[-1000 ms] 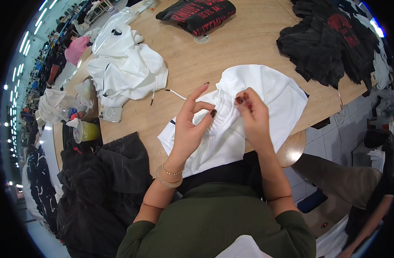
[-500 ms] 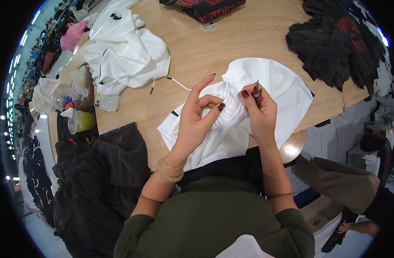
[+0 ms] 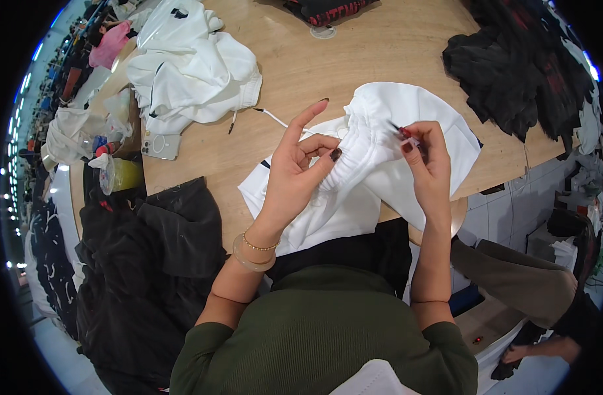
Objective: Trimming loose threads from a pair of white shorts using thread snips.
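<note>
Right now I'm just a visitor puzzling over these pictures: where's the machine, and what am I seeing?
There's no machine at work, just a person handling clothes. Every picture comes from one camera worn on that person's head, looking down; its wide lens bends straight edges. The left hand pinches the gathered band of a white garment. The right hand, beside the band, holds a small tool, too blurred to identify. On the wooden table there are also another white garment, a phone and, toward the right, dark clothes.
</note>
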A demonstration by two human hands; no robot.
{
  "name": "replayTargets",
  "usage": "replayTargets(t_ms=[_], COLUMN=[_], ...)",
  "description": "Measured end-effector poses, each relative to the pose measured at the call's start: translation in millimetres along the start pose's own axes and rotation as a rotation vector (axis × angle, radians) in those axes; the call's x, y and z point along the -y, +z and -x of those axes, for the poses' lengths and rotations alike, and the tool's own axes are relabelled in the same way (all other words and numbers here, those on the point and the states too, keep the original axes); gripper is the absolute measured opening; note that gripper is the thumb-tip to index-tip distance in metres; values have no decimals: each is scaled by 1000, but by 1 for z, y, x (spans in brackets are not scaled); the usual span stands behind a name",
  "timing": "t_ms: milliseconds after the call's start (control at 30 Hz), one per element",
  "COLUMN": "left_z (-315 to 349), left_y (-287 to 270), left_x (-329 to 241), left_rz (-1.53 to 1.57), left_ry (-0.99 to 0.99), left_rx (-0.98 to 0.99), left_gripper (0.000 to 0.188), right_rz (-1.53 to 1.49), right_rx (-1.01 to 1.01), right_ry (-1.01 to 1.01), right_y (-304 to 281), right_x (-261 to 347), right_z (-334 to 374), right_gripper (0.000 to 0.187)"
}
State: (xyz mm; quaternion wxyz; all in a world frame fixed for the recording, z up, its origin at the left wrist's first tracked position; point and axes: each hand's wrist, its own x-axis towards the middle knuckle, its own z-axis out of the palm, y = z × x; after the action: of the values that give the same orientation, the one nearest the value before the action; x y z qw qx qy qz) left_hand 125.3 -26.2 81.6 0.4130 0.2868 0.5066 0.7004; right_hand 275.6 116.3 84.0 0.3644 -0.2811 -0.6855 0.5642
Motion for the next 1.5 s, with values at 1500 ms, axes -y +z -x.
replayTargets(t_ms=[1500], left_z=[-1], left_y=[-45], left_x=[-39], left_rz=[-97], left_ry=[-219], left_rx=[388], left_gripper=[67], right_rz=[139], right_rx=[1317], right_ry=[548], right_y=[-3], right_x=[-15], right_z=[-118], right_gripper=[17])
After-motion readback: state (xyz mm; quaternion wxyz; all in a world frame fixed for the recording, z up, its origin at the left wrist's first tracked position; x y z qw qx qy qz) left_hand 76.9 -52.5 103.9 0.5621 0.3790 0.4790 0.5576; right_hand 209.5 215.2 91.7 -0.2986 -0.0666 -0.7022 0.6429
